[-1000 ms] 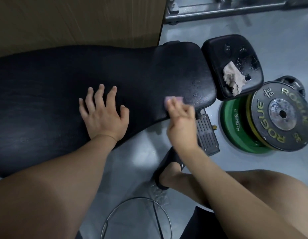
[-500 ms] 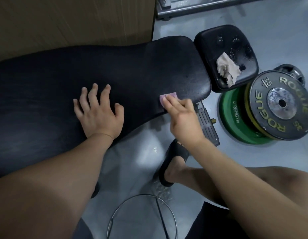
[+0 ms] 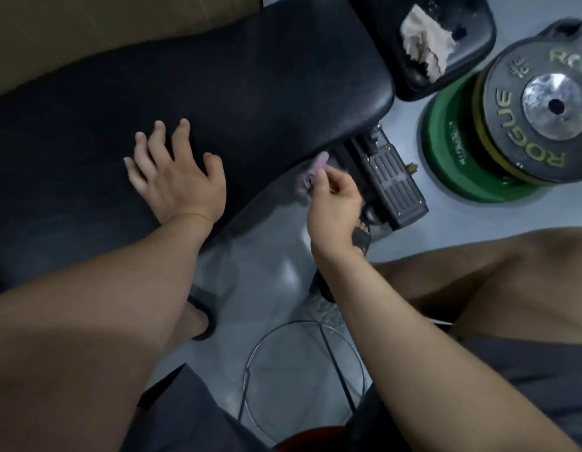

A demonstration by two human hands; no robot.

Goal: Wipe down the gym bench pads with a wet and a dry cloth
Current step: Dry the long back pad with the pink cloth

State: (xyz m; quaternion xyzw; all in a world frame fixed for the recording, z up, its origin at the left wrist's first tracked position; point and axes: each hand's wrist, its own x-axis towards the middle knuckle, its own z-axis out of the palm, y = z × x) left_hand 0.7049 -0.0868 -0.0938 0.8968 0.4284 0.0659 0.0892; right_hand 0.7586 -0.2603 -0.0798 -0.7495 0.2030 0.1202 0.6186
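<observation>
The pink cloth (image 3: 316,169) sits at the tips of the right hand (image 3: 335,203), bunched between the thumb and the curled fingers (image 3: 328,177), which pinch it together. Only a small wad pokes out past them, up and to the left of the knuckles. It lies just at the near edge of the long black pad (image 3: 250,93), close to that pad's rounded right end and beside the black ribbed metal frame piece (image 3: 390,184) underneath. Whether the cloth touches the pad's edge I cannot tell, as this part is blurred.

The cloth looks pale pink to lilac, crumpled and soft in outline, and most of it is hidden in the grip.

The left hand (image 3: 182,181) lies palm down on top of the long black pad, well left of the cloth. Its fingers (image 3: 159,148) are straight and spread apart, holding nothing, and the thumb points toward the right hand.

A second cloth, the beige cloth (image 3: 423,44), is rumpled and ragged at the rim. It rests on the small black pad (image 3: 478,44) past the long pad's right end, well apart from both hands.

The long pad's surface is matte black with a faint grain and a dull sheen near its right end. To the right on the grey floor (image 3: 283,256) stand stacked weight plates, a black one (image 3: 511,132) over a green one (image 3: 452,151)
</observation>
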